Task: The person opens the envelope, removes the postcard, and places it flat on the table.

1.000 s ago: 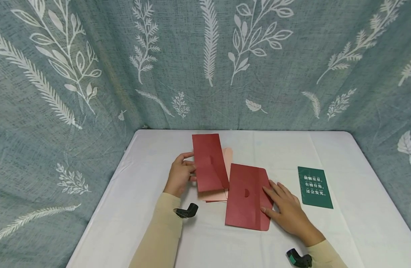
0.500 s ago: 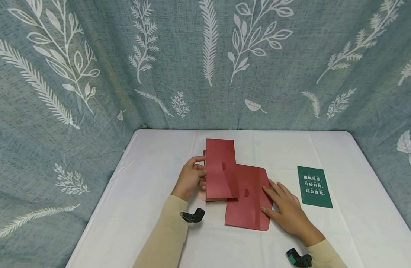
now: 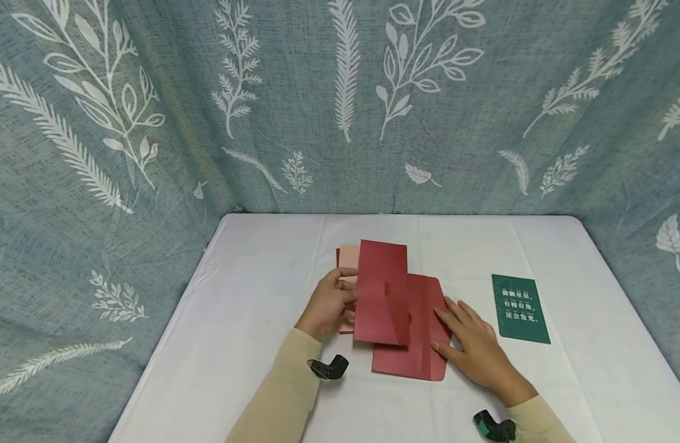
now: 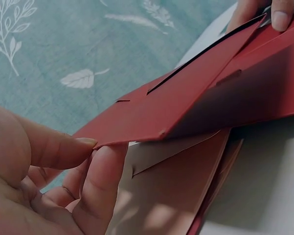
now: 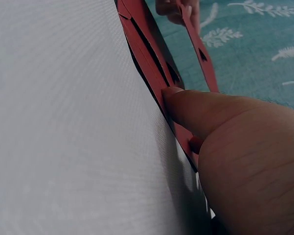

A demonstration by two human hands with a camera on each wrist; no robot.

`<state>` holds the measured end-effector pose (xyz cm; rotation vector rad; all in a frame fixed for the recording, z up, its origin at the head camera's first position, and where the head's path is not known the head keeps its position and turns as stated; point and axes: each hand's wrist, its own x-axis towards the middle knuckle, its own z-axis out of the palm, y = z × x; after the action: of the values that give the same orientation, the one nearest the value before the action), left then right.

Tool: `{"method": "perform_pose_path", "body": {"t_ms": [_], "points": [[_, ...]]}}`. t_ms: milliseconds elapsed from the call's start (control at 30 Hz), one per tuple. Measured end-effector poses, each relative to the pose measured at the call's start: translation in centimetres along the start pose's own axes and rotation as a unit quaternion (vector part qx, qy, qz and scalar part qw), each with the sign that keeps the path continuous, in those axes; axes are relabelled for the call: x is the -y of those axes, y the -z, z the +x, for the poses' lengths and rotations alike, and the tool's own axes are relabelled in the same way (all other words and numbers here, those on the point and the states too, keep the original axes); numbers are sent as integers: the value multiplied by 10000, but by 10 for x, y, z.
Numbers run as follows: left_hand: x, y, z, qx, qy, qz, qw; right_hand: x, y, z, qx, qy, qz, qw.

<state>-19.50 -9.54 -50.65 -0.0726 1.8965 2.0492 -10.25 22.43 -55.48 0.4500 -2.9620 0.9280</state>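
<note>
My left hand (image 3: 330,301) pinches a red envelope (image 3: 380,289) by its left edge, thumb on top and fingers beneath, as the left wrist view shows. This envelope is tilted and raised, overlapping a second red envelope (image 3: 417,360) on the table. My right hand (image 3: 472,347) rests on the second envelope's right edge with its fingers spread; in the right wrist view the thumb (image 5: 195,107) lies on that envelope. Behind my left hand lies a pink envelope (image 3: 348,255), partly hidden, with red paper showing at its edges.
A green card (image 3: 519,311) with white writing lies to the right of my right hand. The table (image 3: 273,264) is covered with white cloth. A blue-green curtain (image 3: 295,104) with white leaf prints hangs behind and at both sides.
My left hand has carried the raised red envelope rightward and nearer, from over the pink envelope to over the second red one. The right hand has stayed in place.
</note>
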Motion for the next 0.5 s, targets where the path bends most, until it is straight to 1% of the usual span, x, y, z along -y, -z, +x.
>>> {"method": "perform_pose_path", "body": {"t_ms": [300,367,500], "points": [[7,-6,-5,223,323,-228,9990,1,0,0,9,-22,-39,10000],[9,-7,-6,267,369,-173,9988,1,0,0,11,-29,-34,10000],[11,-11,-8,303,385,80,9988,1,0,0,26,-42,-16,10000]]}}
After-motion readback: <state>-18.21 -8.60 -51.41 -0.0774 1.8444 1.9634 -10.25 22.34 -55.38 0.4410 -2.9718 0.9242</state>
